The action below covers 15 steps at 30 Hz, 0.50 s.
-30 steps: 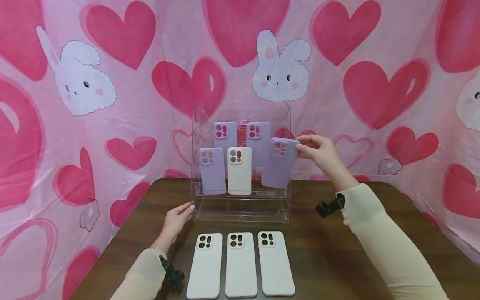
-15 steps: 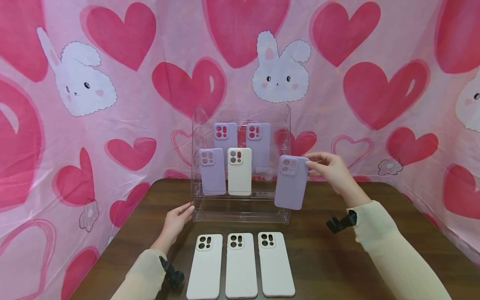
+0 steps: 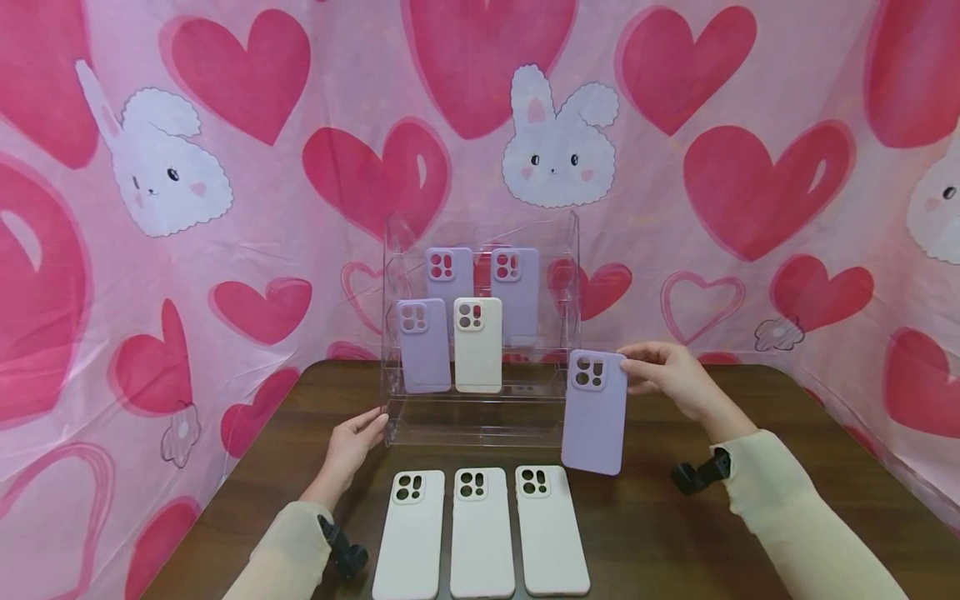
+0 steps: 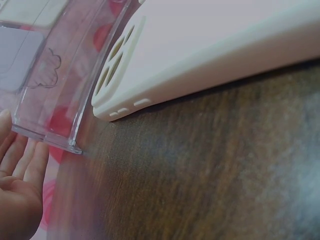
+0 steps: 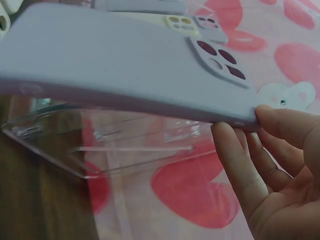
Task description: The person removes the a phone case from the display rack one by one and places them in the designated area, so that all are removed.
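My right hand [image 3: 675,379] pinches a lavender phone case [image 3: 596,427] by its upper right corner, thumb on the camera side. The case hangs upright in front of the right end of a clear acrylic display stand [image 3: 480,435]. In the right wrist view the thumb and fingertips grip the corner beside the camera cutouts [image 5: 220,62]. My left hand [image 3: 354,446] holds the stand's lower left side edge, thumb in front and fingers behind. On the stand's lower filled tier stand a lavender case [image 3: 424,354] and a cream case [image 3: 478,354]; two lavender cases [image 3: 450,275] stand behind.
Three cream phone cases lie in a row on the brown wooden table [image 3: 712,517] before the stand: left case [image 3: 408,542], middle case [image 3: 482,542] and right case [image 3: 553,542]. A pink heart-and-rabbit cloth [image 3: 480,167] hangs behind.
My right hand has drawn the lavender case off the right end of the stand's tier, down, to the right and toward me. The left hand has stayed at the stand's edge.
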Motion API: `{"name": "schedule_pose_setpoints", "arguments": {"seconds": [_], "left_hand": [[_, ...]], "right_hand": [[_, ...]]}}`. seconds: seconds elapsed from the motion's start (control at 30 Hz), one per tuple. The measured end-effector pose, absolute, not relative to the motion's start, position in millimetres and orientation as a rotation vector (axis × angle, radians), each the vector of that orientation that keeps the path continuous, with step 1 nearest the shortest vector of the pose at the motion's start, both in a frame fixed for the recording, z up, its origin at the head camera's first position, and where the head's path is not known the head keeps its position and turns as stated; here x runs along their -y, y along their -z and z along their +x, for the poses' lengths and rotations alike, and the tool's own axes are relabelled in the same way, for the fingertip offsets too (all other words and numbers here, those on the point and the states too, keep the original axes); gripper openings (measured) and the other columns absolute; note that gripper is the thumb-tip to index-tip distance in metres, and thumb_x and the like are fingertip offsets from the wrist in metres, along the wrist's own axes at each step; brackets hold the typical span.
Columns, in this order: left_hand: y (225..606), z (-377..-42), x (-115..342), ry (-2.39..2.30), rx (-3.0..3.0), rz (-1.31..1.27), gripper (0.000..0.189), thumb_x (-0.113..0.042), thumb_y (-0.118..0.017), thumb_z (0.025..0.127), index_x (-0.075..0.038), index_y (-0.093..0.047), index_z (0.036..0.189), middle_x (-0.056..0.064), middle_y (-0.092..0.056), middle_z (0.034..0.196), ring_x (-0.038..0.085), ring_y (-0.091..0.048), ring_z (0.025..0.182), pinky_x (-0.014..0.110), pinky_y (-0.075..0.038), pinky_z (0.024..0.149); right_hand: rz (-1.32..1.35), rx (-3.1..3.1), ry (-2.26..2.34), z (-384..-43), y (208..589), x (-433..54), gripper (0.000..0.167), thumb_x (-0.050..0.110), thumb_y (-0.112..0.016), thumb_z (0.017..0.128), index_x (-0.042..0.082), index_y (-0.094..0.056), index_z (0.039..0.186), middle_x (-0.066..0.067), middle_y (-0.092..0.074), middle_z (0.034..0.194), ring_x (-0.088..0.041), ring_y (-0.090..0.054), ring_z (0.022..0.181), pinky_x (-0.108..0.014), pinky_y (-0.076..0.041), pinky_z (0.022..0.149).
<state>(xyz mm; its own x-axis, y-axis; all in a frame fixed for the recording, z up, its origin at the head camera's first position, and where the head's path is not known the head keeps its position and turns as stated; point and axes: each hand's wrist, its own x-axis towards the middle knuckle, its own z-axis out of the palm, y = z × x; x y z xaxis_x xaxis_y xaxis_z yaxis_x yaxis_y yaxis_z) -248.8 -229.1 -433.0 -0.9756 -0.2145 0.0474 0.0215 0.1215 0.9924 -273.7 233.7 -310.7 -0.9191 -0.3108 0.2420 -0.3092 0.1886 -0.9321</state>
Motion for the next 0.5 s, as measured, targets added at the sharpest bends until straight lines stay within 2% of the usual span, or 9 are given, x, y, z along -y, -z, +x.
{"name": "schedule_pose_setpoints", "arguments": {"seconds": [0.37, 0.5], "left_hand": [[433, -249, 229, 1.961, 2.215, 0.201, 0.044, -0.016, -0.058, 0.092, 0.008, -0.049, 0.128, 0.023, -0.046, 0.131, 0.034, -0.052, 0.112, 0.034, -0.045, 0.091], [432, -248, 228, 1.965, 2.210, 0.199, 0.045, -0.017, -0.059, 0.092, 0.008, -0.049, 0.127, 0.023, -0.047, 0.130, 0.034, -0.052, 0.112, 0.033, -0.045, 0.091]], "right_hand": [[-0.554, -2.272, 1.812, -272, 345, -249, 0.037, 0.010, -0.061, 0.089, -0.017, -0.051, 0.113, -0.008, -0.066, 0.091, -0.021, -0.065, 0.080, -0.045, -0.055, 0.074], [-0.523, -2.248, 1.759, -268, 355, -254, 0.039, 0.012, -0.061, 0.090, -0.017, -0.051, 0.114, -0.010, -0.065, 0.093, -0.023, -0.063, 0.081, -0.043, -0.056, 0.073]]}}
